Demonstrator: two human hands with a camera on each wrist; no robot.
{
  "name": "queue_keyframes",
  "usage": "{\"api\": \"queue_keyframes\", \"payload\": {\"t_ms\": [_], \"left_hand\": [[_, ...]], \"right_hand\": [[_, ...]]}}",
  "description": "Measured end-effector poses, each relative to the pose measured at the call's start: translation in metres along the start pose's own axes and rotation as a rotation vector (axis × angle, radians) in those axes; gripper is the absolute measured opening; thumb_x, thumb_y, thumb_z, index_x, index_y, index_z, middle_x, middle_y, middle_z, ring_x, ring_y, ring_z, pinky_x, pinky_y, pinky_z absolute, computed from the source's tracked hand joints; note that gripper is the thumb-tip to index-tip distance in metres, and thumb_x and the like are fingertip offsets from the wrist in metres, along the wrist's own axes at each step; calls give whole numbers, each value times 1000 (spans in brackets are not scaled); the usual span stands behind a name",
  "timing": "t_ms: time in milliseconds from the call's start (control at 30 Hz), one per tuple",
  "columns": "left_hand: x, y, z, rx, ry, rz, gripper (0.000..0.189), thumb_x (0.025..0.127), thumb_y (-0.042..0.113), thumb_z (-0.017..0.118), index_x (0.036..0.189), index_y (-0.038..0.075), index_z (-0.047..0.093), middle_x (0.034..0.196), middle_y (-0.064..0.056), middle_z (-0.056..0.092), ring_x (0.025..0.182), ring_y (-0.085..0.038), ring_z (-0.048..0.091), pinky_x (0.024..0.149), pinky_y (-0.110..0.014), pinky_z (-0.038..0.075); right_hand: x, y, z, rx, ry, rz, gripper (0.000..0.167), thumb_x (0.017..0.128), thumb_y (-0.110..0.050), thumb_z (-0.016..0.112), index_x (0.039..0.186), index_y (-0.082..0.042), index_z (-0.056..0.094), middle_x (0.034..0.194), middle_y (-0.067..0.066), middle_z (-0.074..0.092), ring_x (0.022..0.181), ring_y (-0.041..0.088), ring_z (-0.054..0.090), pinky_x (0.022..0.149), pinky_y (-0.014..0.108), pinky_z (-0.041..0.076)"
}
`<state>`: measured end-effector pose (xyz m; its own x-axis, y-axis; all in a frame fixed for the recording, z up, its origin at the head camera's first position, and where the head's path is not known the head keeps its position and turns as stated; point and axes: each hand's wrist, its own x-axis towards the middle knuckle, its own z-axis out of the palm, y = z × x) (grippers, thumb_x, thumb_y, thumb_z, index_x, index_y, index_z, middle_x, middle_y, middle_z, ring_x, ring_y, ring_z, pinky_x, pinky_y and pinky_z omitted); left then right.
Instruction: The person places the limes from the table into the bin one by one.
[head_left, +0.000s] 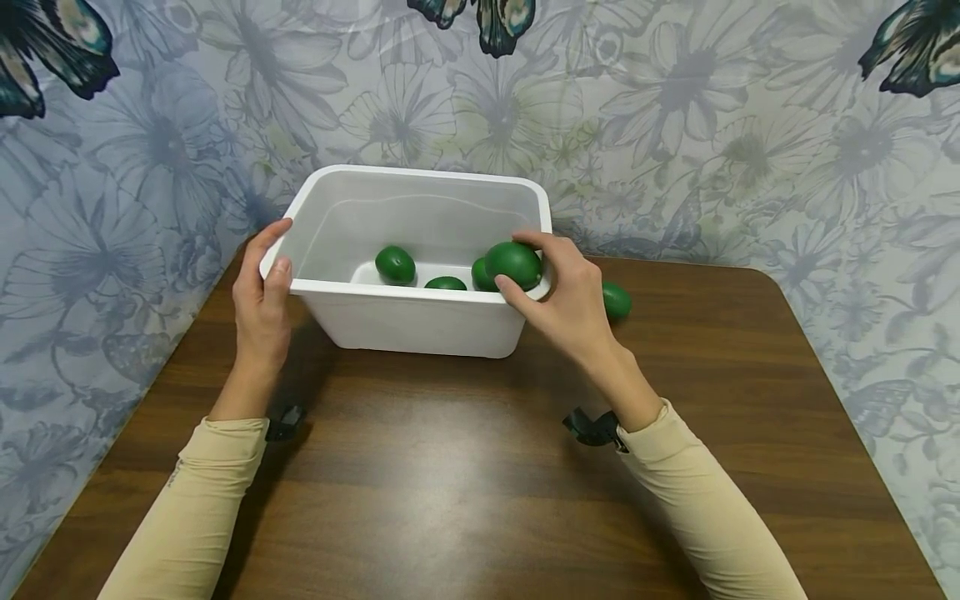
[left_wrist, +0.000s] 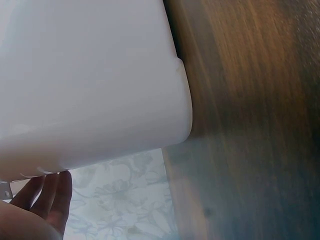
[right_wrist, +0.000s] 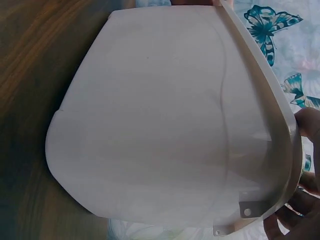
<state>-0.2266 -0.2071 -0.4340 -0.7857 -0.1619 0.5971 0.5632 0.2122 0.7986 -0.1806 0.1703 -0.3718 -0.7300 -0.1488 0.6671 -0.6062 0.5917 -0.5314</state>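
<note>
A white plastic bin [head_left: 420,323] stands upright on the table. My left hand [head_left: 260,312] grips its left end, with the thumb by the front corner and the fingers along the outer side. In the left wrist view, the fingers [left_wrist: 59,197] meet the bin's outer wall. Over the bin's right end, my right hand [head_left: 570,300] holds a glossy green oval fruit [head_left: 513,265] between thumb and fingers. Inside the bin lie a green fruit [head_left: 395,265] at the middle, another fruit [head_left: 446,283] near the front wall, and a third fruit [head_left: 480,275] partly behind the held one.
One more green fruit [head_left: 617,301] lies on the brown wooden table [head_left: 450,467], right of the bin and partly behind my right hand. A flower-patterned wall [head_left: 675,167] with butterfly shapes rises close behind the bin.
</note>
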Motion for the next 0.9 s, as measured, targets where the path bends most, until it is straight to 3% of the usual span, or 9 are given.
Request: {"api": "queue_keyframes", "payload": {"t_ms": [300,633,900], "left_hand": [[1,2,2,-4,0,-7,51,101,31,51,149,16,61,145,-12,62,121,-30,59,95,-27,46],[0,3,4,-15,14,6,51,101,31,52,147,12,62,144,-13,62,119,-28,60,94,-26,46],[1,3,5,-23,18,7,50,101,31,52,146,12,63,145,-13,62,120,-27,59,95,-26,46]], "right_hand": [[0,6,-4,0,52,-35,34,94,-14,76,126,-5,73,122,8,75,117,23,68,101,41,52],[-3,24,-15,66,206,33,34,91,-1,72,125,-2,73,123,11,75,113,31,70,101,46,54],[-10,49,-26,29,185,109,31,93,1,71,124,-2,72,124,9,75,119,27,69,102,42,54]]}}
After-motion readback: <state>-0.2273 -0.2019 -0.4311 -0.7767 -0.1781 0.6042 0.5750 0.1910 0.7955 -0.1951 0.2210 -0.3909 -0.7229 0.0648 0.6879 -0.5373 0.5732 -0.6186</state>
